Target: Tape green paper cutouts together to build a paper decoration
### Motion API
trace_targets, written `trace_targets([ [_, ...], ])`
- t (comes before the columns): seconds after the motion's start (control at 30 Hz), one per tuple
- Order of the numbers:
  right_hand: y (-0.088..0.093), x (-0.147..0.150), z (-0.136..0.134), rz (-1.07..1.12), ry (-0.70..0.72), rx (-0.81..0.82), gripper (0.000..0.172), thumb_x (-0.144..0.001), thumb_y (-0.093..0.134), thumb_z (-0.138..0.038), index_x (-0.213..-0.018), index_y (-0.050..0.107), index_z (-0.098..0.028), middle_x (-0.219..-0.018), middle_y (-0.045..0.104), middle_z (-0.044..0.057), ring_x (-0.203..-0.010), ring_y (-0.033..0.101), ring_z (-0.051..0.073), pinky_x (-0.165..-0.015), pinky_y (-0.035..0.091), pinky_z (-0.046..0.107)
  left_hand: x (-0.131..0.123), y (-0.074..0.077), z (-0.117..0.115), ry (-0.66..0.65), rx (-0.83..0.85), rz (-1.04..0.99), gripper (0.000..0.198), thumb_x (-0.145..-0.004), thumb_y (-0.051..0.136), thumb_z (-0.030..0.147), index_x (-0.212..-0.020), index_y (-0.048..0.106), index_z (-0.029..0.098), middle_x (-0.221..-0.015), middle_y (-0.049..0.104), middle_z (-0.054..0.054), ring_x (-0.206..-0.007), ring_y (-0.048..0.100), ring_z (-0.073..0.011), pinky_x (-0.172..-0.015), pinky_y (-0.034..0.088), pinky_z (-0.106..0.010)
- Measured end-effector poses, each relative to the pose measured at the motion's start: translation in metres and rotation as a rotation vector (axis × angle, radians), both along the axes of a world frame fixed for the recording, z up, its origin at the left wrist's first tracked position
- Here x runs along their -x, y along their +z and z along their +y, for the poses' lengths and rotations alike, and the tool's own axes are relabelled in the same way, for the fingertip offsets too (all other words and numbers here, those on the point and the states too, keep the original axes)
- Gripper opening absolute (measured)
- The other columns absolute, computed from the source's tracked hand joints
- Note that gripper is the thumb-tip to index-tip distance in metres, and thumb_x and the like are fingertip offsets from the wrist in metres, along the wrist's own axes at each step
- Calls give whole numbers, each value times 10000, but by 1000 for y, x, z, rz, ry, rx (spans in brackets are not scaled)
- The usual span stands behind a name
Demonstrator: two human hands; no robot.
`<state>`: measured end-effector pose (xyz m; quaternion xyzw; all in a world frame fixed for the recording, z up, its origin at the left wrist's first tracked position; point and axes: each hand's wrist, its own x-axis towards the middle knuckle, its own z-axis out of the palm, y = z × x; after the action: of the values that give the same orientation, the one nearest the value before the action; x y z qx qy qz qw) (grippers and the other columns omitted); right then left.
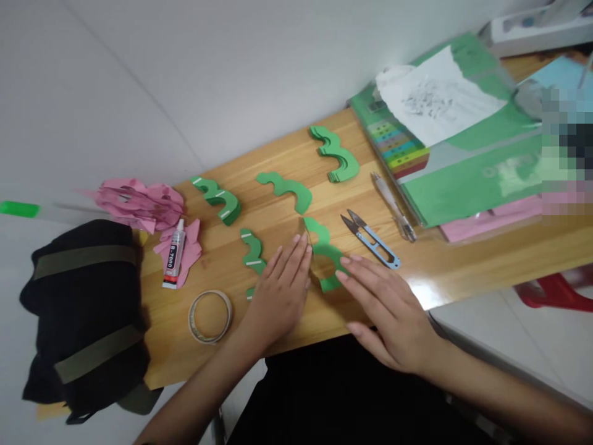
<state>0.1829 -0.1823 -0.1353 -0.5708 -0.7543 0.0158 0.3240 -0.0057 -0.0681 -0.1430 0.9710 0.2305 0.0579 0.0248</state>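
My left hand [279,289] lies flat on the wooden table [296,210], fingers stretched out and together. Its fingertips reach the left edge of a green wavy paper cut-out [324,250]. My right hand [386,309] also lies flat with fingers extended, and its fingertips press on the lower right part of the same cut-out. Another green piece with white tape strips [253,253] sits just left of my left hand, partly hidden under it.
More green cut-outs: a stack [337,154] at the back, a single piece [287,188], a taped stack [220,201]. Thread snips [373,241], tweezers [393,207], tape roll [210,316], glue tube [173,254], pink scraps [139,204], black bag [83,315], paper packs [467,142].
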Motion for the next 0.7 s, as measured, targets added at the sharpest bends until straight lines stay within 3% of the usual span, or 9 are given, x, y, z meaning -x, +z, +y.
trace_targets([
  [0.2, 4, 4, 1, -100, 223, 21, 518, -987, 406, -451, -1316, 572, -87, -1374, 615, 101, -1345, 478, 238, -1142, 341, 391, 7, 6, 16, -257, 37, 61, 505, -1001, 282, 265, -1442, 345, 26, -1553, 363, -189, -1504, 205, -246, -1211, 223, -409],
  [0.37, -5, 4, 2, -165, 157, 102, 589, -971, 409, -496, -1308, 585, -46, -1395, 588, 149, -1338, 484, 259, -1126, 354, 405, 0, -2, 23, -284, 58, 105, 485, -1001, 343, 289, -1396, 411, 15, -1543, 375, -202, -1468, 303, -275, -1195, 243, -420],
  [0.7, -26, -4, -3, -295, 99, 174, 764, -935, 424, -580, -1392, 478, 29, -1474, 469, 238, -1388, 417, 317, -1123, 330, 437, 1, -8, 27, -310, 71, 145, 545, -1005, 322, 337, -1456, 336, 30, -1566, 338, -187, -1487, 257, -256, -1191, 197, -400],
])
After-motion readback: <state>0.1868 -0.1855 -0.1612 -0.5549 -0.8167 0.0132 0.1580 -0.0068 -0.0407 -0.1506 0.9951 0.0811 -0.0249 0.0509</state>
